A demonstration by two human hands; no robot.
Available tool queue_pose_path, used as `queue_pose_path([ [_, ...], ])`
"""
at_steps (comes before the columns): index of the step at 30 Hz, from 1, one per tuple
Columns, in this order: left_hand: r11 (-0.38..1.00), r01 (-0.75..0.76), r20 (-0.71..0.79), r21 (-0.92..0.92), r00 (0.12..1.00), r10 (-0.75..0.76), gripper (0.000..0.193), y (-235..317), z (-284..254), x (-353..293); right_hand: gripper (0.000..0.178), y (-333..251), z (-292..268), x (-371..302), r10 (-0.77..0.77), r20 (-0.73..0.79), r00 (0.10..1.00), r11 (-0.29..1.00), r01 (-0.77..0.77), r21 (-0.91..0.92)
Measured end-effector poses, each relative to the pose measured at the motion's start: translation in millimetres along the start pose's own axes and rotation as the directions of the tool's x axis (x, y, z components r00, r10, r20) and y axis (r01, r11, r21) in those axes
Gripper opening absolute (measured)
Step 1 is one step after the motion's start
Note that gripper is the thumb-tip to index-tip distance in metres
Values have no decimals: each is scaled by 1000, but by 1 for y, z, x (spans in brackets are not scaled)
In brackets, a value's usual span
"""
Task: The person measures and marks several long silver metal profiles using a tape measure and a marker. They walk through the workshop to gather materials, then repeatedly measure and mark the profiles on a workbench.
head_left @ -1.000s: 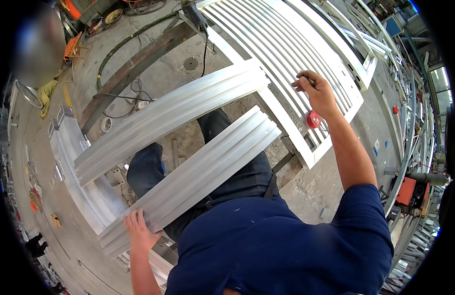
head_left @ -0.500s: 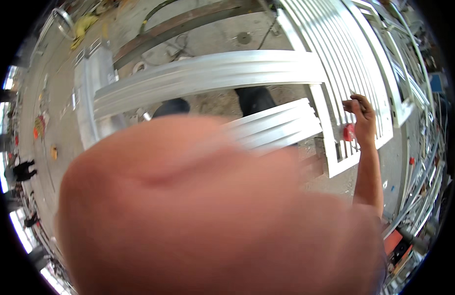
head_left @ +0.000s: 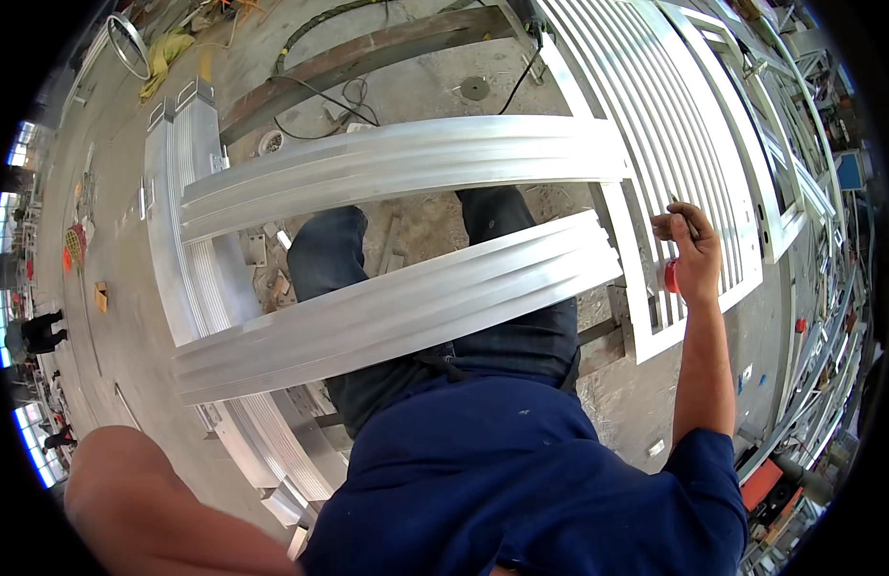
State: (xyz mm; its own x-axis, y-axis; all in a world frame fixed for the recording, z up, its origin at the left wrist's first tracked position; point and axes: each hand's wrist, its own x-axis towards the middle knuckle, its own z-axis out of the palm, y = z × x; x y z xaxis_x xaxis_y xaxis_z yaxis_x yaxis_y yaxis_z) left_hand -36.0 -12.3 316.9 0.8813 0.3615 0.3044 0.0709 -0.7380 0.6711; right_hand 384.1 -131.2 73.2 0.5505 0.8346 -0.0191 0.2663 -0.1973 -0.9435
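Note:
My right hand (head_left: 691, 257) rests on the edge of a white slatted aluminium frame (head_left: 656, 106), fingers closed around a thin dark pencil-like tool (head_left: 683, 213). A small round red object (head_left: 671, 276) sits just under the palm. Two long ribbed aluminium profiles cross in front of me, the upper profile (head_left: 406, 163) and the lower profile (head_left: 396, 307), both butting against the frame near that hand. My left forearm (head_left: 166, 509) fills the lower left corner, close to the camera and blurred. The left hand itself is out of the picture.
Another ribbed profile (head_left: 176, 221) runs along the left over a concrete floor (head_left: 435, 91). A rusty steel beam (head_left: 368, 53) and black cables (head_left: 329, 96) lie beyond. More frames (head_left: 761, 115) stand to the right, an orange machine (head_left: 761, 485) sits low right, and people (head_left: 36, 331) are far left.
My left hand has left the near end of the lower profile; the arm swept across the camera and now sits low left. My right hand stays at the frame edge.

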Motion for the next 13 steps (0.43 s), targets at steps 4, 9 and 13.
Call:
queue_pose_path([
  [4,997,67,-51,-43,996,-70,29,18,-17,-20,23,-6,14,7,-6,39,999,1000,7,-22],
  [9,811,313,-262,494,943,-204,25,-9,-32,-80,23,9,12,3,41,24,999,999,-41,14],
  [13,865,501,-344,-29,808,-479,39,-102,-6,-97,23,22,19,10,55,25,998,995,-57,83],
])
